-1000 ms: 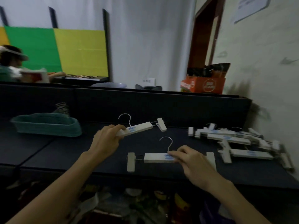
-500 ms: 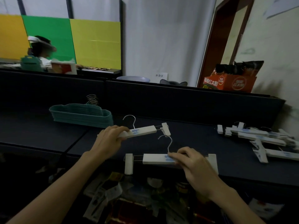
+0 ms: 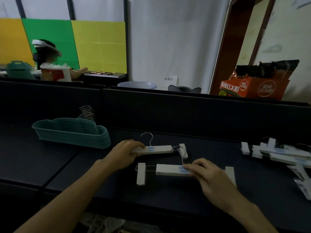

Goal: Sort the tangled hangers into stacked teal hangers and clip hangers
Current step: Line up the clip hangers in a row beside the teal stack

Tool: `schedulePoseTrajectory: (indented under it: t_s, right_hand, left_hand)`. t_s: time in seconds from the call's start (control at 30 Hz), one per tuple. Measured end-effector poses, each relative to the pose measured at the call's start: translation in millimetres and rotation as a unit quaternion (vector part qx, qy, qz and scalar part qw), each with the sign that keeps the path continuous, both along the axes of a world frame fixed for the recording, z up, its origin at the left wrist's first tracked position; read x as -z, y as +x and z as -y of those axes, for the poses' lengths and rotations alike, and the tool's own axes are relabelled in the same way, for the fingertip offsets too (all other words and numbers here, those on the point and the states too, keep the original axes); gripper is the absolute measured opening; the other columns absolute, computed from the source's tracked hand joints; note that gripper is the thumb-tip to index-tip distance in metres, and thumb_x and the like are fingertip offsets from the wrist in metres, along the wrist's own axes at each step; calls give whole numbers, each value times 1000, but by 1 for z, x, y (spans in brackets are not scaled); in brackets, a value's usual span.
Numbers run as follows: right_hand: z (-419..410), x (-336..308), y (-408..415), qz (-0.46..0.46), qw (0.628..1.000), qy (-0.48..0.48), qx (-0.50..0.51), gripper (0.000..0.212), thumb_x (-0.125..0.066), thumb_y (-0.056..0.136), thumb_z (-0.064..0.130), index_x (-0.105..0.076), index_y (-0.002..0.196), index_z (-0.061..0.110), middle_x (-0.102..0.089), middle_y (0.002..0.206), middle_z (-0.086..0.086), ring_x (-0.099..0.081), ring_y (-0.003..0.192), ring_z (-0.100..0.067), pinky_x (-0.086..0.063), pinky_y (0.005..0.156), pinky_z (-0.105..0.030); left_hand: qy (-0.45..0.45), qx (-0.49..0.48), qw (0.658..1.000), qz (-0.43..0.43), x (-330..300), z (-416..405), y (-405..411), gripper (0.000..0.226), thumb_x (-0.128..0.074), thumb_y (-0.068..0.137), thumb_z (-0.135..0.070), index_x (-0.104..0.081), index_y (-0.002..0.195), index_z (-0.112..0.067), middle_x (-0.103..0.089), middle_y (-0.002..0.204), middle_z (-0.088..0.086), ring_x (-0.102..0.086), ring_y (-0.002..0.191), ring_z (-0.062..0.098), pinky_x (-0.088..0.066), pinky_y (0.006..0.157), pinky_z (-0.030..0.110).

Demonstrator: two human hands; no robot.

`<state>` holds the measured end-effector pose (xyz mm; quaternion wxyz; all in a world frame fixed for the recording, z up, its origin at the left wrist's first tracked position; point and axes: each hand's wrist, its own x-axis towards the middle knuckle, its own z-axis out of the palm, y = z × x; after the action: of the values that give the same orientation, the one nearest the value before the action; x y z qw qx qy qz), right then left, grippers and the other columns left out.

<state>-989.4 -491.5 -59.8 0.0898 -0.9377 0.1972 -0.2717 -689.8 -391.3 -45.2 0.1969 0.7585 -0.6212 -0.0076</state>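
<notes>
- Nearest the camera, the right hand [image 3: 208, 176] is laid over the right half of the near clip hanger [image 3: 170, 169]; its fingers are curled over the white bar, which is pinched at the blue print.
- The near clip hanger lies flat on the dark table [image 3: 168, 195], with one white clip at its left end and another partly hidden behind the right hand.
- The thin wire hook of this hanger rises toward the far side and overlaps the right clip of the far clip hanger [image 3: 158, 149]; whether the two are caught together cannot be told.
- Slightly farther and to the left, the left hand [image 3: 125, 153] is closed around the left end of the far clip hanger, with the thumb on top of the bar.
- The wire hook of the far clip hanger stands up just beyond the left hand.
- At the right edge of the table, well apart from both hands, a pile of clip hangers [image 3: 282, 154] is seen lying crossed over one another.
- Farther to the left, the stacked teal hangers [image 3: 72, 132] rest on the table, their metal hooks bunched together at the far side.
- Behind the table, a dark partition [image 3: 185, 111] is seen, and beyond it at the far right an orange carton [image 3: 252, 88].
</notes>
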Motion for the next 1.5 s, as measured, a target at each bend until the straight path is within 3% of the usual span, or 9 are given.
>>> schedulePoseTrajectory:
  t_s: [0.3,0.5,0.67,0.9,1.1,1.27,1.37,1.5]
  right_hand:
    - [17,14,30,-19,999,-6,-25,46,-63,83,12,-56,122,36,-56,103,12,-58,87,-6,-55,74,-27]
    - [16,12,45,-30,999,-27,4,44,-64,87,11,-57,124,33,-55,106,11,-57,89,-8,-53,76,-24]
    - [4,14,65,-22,999,-13,31,44,-66,84,11,-59,122,32,-56,103,11,-57,89,-4,-52,78,-23]
    - [-12,18,83,-29,997,-34,69,38,-60,83,18,-62,118,31,-58,100,11,-56,88,-2,-48,77,-17]
    - [-16,24,88,-25,995,-31,94,49,-69,81,7,-59,121,33,-58,100,13,-54,86,1,-52,86,-33]
    - [-20,27,92,-17,992,-50,114,56,-73,77,3,-58,122,34,-58,102,13,-52,90,3,-52,86,-36]
    - [-21,29,96,-10,991,-58,123,60,-73,76,1,-57,123,35,-57,103,12,-48,92,3,-50,86,-32]
    - [-25,22,110,2,991,-62,120,54,-74,75,2,-61,119,32,-58,100,10,-52,89,-2,-50,77,-23]
  left_hand:
    - [-18,15,1000,-20,14,31,27,33,-57,90,-26,-54,121,-36,-54,126,-12,-49,115,9,-40,96,25]
    - [-8,37,999,-4,13,48,37,31,-56,90,-24,-53,119,-33,-56,125,-7,-52,113,13,-43,94,31]
    - [-19,58,997,-39,14,57,49,23,-57,89,-39,-56,111,-30,-57,115,-7,-53,106,12,-47,90,32]
    - [-27,59,997,-29,13,70,58,19,-54,93,-27,-57,111,-22,-57,118,2,-52,108,17,-47,90,34]
    - [-38,35,999,-5,15,71,62,22,-52,93,-30,-54,114,-24,-56,118,1,-52,106,17,-47,85,31]
    - [-70,70,995,-10,13,67,63,24,-46,96,-27,-58,117,-21,-58,120,0,-52,106,15,-45,91,32]
    - [-101,83,991,-33,7,54,64,31,-43,98,-30,-55,124,-21,-55,125,-2,-49,113,14,-42,96,31]
    - [-131,95,987,5,-8,33,75,31,-44,97,-29,-56,124,-19,-54,127,-2,-47,115,15,-41,96,31]
